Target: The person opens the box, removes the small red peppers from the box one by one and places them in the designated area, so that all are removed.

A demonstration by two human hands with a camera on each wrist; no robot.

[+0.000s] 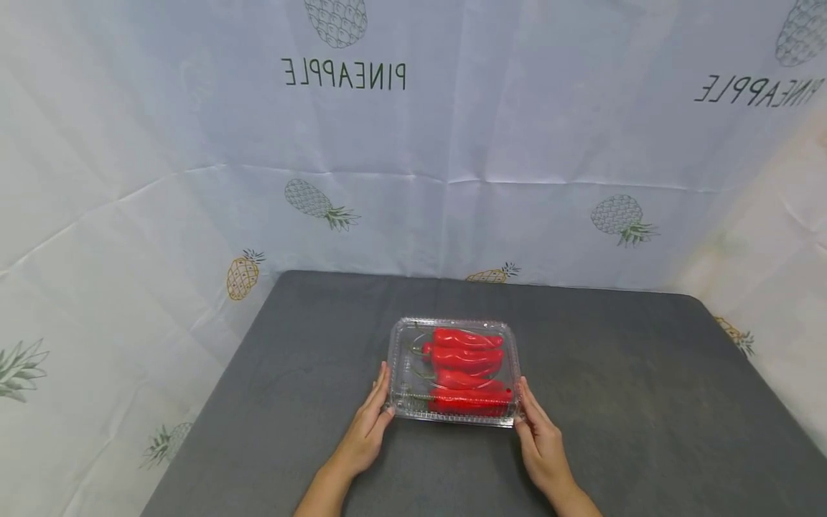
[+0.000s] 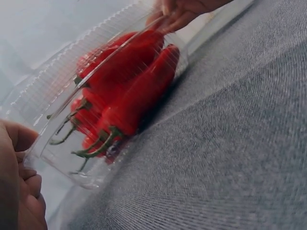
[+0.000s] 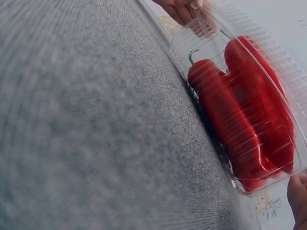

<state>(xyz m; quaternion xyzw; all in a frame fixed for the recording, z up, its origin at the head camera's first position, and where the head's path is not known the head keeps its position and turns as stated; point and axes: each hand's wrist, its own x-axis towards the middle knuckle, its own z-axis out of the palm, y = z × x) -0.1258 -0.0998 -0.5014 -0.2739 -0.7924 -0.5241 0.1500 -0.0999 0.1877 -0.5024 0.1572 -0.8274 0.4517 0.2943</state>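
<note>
A clear plastic clamshell box (image 1: 402, 352) with ribbed edges stands at the middle of the table, its lid down. Inside lie several long red peppers (image 1: 466, 359), their green stems (image 2: 103, 146) towards the left end. My left hand (image 1: 363, 434) grips the box's left end, thumb at the near corner and fingers along the side. At the opposite end my right hand (image 1: 543, 441) holds it the same way. In the left wrist view, the left fingers (image 2: 31, 189) curl in below the rim. Only part of the right thumb (image 3: 298, 191) shows in the right wrist view.
The table (image 1: 620, 402) has a dark grey cloth top with rounded far corners. Behind it and along both sides hangs a white curtain (image 1: 452, 129) printed with pineapples and mirrored lettering.
</note>
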